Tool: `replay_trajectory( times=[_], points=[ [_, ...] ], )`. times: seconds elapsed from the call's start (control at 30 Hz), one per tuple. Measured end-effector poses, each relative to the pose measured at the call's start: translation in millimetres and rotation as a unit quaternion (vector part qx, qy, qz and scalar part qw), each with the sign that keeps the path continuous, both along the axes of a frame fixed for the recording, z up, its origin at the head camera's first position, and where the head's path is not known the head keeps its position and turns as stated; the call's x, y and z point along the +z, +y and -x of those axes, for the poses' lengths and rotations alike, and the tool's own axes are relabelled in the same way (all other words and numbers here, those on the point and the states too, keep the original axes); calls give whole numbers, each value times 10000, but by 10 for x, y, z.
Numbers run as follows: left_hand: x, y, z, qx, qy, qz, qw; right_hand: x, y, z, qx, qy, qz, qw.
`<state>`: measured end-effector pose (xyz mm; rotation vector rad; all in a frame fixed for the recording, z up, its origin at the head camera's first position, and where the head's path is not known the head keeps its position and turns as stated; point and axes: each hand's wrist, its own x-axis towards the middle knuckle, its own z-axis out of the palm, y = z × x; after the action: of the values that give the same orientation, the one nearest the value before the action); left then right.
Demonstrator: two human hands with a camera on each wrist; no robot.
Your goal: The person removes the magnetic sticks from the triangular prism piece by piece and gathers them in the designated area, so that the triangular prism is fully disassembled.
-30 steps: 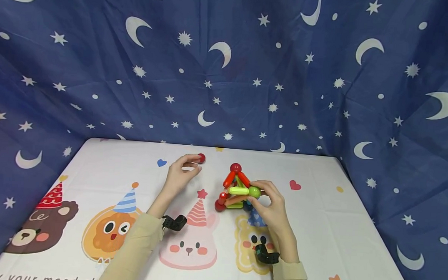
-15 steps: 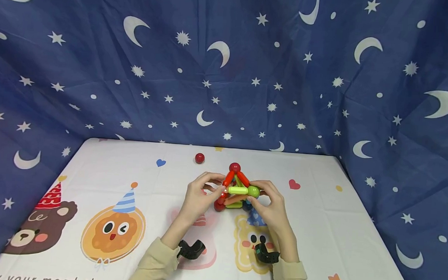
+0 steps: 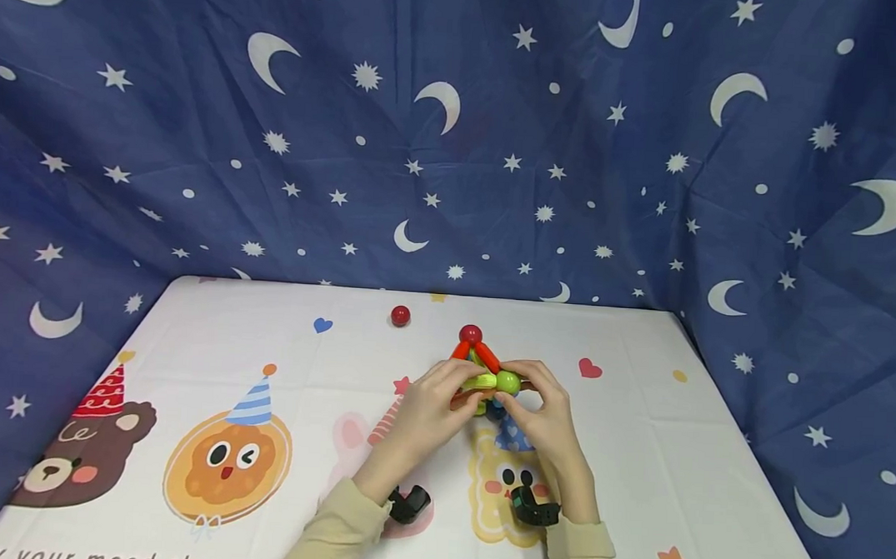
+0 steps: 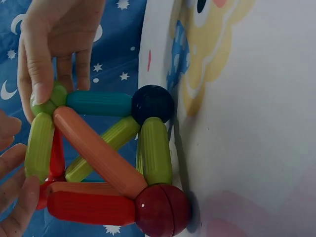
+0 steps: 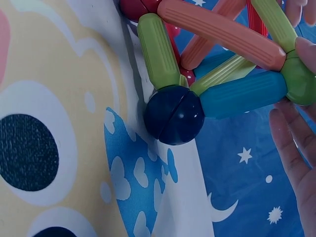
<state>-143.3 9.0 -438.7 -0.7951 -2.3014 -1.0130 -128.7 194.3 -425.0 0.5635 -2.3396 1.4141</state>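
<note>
A magnetic ball-and-rod frame (image 3: 484,358) stands on the table between my hands. My right hand (image 3: 546,409) pinches its green ball (image 3: 508,383), with thumb and fingers on opposite sides. From that ball runs a yellow-green rod (image 4: 39,148), and my left hand (image 3: 435,402) holds its other end between thumb and fingers. Joined to the green ball too are a blue rod (image 5: 244,95) and an orange rod (image 4: 98,153). Lower down sit a dark blue ball (image 5: 174,115) and a dark red ball (image 4: 163,211). A red ball (image 3: 470,335) tops the far side.
A loose red ball (image 3: 400,316) lies toward the back of the table, left of the frame. The white tablecloth (image 3: 635,454) carries printed cartoon animals. Behind it hangs a blue curtain (image 3: 496,215) with moons and stars.
My left hand has left the loose red ball at the back and come right and nearer to the frame, where it grips the yellow-green rod. My right hand stays on the green ball.
</note>
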Motion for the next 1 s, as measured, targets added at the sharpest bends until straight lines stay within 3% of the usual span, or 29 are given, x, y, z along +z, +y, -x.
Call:
replay_trajectory(
  times=[0.17, 0.37, 0.67, 1.0],
  points=[
    [-20, 69, 21, 69, 168, 512, 9985, 1, 7, 1, 7, 28, 13, 10000],
    [-31, 137, 38, 188, 168, 709, 9972, 0, 4, 2, 32, 70, 24, 10000],
    [-72, 198, 47, 465, 402, 830, 9946, 0, -3, 11, 24, 88, 37, 10000],
    [-82, 210, 44, 441, 340, 573, 9968, 1, -8, 12, -37, 196, -63, 9998]
  ],
)
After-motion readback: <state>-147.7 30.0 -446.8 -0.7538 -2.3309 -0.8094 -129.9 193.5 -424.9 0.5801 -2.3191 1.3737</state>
